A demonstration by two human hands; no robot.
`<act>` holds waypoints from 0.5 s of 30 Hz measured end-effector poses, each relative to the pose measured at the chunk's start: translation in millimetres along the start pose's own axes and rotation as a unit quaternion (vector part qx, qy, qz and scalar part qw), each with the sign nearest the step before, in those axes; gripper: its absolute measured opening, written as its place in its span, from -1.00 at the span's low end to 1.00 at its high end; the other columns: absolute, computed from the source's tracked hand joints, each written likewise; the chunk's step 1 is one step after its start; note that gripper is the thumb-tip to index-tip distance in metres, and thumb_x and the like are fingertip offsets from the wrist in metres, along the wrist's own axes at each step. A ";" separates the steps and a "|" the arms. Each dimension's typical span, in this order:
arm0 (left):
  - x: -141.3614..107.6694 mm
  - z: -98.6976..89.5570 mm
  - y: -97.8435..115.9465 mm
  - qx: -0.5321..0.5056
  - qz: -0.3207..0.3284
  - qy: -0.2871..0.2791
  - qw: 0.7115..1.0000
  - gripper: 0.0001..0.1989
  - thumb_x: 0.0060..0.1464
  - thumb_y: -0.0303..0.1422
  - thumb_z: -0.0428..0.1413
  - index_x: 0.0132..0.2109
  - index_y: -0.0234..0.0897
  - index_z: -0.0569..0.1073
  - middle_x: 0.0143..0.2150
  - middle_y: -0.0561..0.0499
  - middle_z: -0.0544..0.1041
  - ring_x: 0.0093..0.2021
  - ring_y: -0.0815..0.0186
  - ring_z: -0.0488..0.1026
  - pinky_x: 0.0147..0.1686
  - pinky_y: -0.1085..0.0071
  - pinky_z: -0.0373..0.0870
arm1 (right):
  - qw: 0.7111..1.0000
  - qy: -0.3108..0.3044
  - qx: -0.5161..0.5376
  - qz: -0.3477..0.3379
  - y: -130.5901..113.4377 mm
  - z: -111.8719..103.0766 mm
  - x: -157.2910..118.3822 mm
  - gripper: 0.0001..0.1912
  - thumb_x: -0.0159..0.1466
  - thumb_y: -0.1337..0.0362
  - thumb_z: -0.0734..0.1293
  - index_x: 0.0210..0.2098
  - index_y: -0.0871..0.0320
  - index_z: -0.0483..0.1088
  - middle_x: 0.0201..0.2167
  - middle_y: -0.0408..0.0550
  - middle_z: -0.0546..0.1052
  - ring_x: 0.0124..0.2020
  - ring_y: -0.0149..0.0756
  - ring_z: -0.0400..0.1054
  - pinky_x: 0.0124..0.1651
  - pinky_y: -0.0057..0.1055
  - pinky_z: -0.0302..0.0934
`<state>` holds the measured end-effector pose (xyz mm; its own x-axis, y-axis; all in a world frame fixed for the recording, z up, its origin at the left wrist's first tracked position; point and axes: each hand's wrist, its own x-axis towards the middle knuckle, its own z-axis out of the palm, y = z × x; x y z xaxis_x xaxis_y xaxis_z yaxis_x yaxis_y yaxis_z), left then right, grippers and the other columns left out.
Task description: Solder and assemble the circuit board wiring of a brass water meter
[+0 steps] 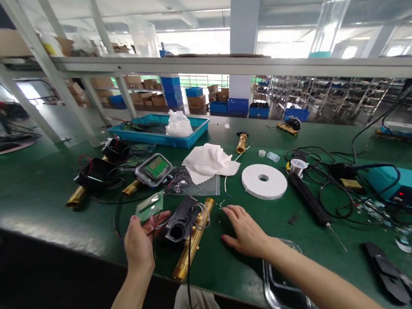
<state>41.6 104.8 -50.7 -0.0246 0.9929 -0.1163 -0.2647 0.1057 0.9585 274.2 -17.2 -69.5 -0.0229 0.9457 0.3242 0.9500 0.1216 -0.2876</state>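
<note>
My left hand (pixel 140 243) holds a green circuit board (pixel 150 207) by its lower edge, with thin wires hanging from it. Just right of it, a black plastic housing (pixel 179 223) rests against a brass pipe fitting (pixel 194 245) near the table's front edge. A black cable runs down over the edge. My right hand (pixel 246 231) lies on the green table right of the fitting, fingers apart and holding nothing. Small white bits (pixel 221 205) lie by its fingertips. Under my right forearm is a clear-framed cover (pixel 284 292).
Behind the hands are a white cloth (pixel 210 161), a plastic bag (pixel 191 185), a meter with display (pixel 154 169) and a blue tray (pixel 160 133). To the right are a white tape roll (pixel 264 181), a soldering iron (pixel 309 198), its teal station (pixel 404 187) and cutters (pixel 388 274).
</note>
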 end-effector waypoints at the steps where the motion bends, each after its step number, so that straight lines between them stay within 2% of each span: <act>1: -0.2 -1.2 -0.8 -0.003 0.000 0.001 1.000 -0.45 0.06 -0.01 -0.12 -0.30 -0.43 0.51 -0.34 -0.19 0.60 -0.25 0.06 0.55 -0.20 0.20 0.51 | 1.000 0.001 0.006 -0.005 -0.2 10.1 12.6 -0.28 0.12 0.12 0.35 0.19 0.26 0.09 0.12 0.15 0.28 0.15 -0.10 0.13 0.16 -0.18 0.14; 3: 0.2 -3.9 -2.6 -0.009 -0.002 0.002 1.000 -0.46 0.05 -0.01 -0.11 -0.29 -0.41 0.51 -0.33 -0.18 0.60 -0.22 0.04 0.55 -0.19 0.18 0.50 | 1.000 0.012 0.014 -0.001 3.5 25.9 33.4 -0.31 0.16 0.14 0.31 0.19 0.33 0.07 0.10 0.21 0.28 0.15 -0.08 0.12 0.18 -0.13 0.11; 6: 2.8 -6.9 -5.2 -0.020 -0.009 0.005 1.000 -0.48 0.05 -0.02 -0.09 -0.27 -0.39 0.52 -0.30 -0.18 0.60 -0.16 0.03 0.54 -0.15 0.18 0.49 | 0.999 0.033 0.017 0.013 13.0 37.4 53.6 -0.43 0.22 0.20 0.25 0.15 0.33 0.09 0.06 0.23 0.29 0.12 -0.08 0.13 0.15 -0.09 0.11; 11: 6.8 -4.1 -3.4 -0.047 -0.030 0.006 0.998 -0.50 0.12 -0.09 -0.14 -0.25 -0.39 0.53 -0.23 -0.15 0.61 0.01 0.10 0.46 0.07 0.26 0.34 | 1.000 0.031 0.004 0.000 20.9 42.2 70.0 -0.71 0.25 0.25 0.24 -0.06 0.21 0.27 -0.10 0.00 0.36 -0.05 -0.21 0.24 0.00 -0.17 0.18; 15: 7.5 -2.2 0.6 -0.059 -0.066 -0.014 0.996 -0.48 0.12 -0.10 -0.17 -0.30 -0.40 0.56 -0.18 -0.18 0.60 0.07 0.10 0.41 0.10 0.29 0.31 | 0.999 0.027 -0.027 0.008 22.4 48.2 78.8 -0.86 0.27 0.27 0.24 -0.21 0.20 0.32 -0.21 -0.07 0.37 -0.15 -0.28 0.26 -0.10 -0.24 0.21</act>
<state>39.1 112.2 -51.5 0.0443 0.9720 -0.2308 -0.3758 0.2303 0.8976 278.6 74.6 -93.7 0.0075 0.9299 0.3678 0.9654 0.0891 -0.2450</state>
